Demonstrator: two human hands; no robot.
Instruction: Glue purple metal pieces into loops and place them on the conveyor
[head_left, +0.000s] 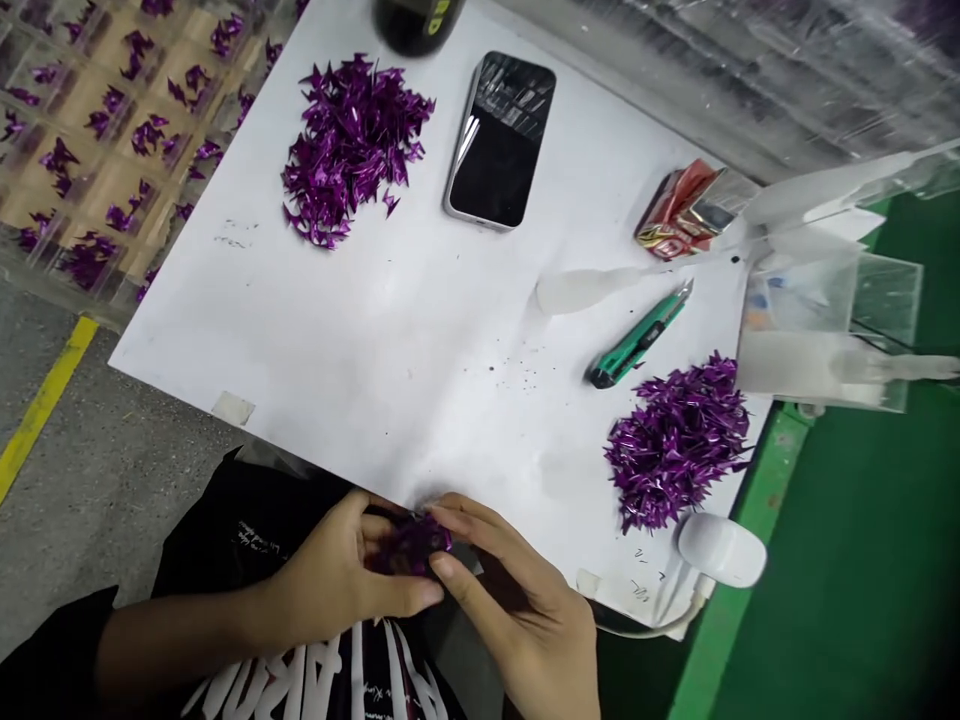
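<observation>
Several shiny purple pieces (411, 545) are held just off the front edge of the white table. My left hand (330, 570) is curled around them from the left. From the right, the thumb and fingertips of my right hand (517, 600) pinch at the same pieces; exactly what lies between the fingertips is too small to tell. One pile of spiky purple pieces (349, 145) lies at the upper left of the table, and another purple pile (679, 440) lies near its right edge.
On the white table (337, 340) are a phone (501, 140), a green cutter (640, 335), a red packet (679, 210) and a dark container (416, 22). White bottles (810, 365) and a white case (722, 549) with a cable stand right. Divided trays (97, 190) fill the upper left.
</observation>
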